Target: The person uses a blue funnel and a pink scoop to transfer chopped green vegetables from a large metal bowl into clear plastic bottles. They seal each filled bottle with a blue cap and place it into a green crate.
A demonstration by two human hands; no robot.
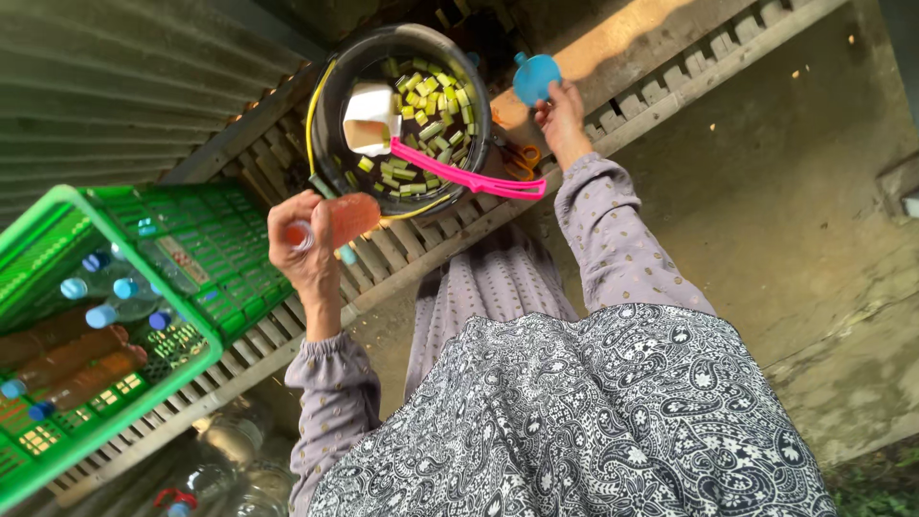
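My left hand (304,251) is closed around a small clear bottle of orange liquid (347,218), held tilted just below a black pot (325,115). The pot holds dark liquid with several chopped green pieces, a white cup (371,117) and a pink-handled utensil (469,178) lying across its rim. My right hand (561,117) reaches past the pot's right side and pinches a round blue plastic piece (534,77), which looks like a funnel. Grey dotted sleeves cover both of my arms.
A green plastic crate (206,278) at the left holds several blue-capped bottles of brownish liquid (72,359). Clear bottles (225,455) lie below it. Orange scissors (522,158) rest on the slatted wooden bench (661,91). A corrugated metal wall is at the upper left.
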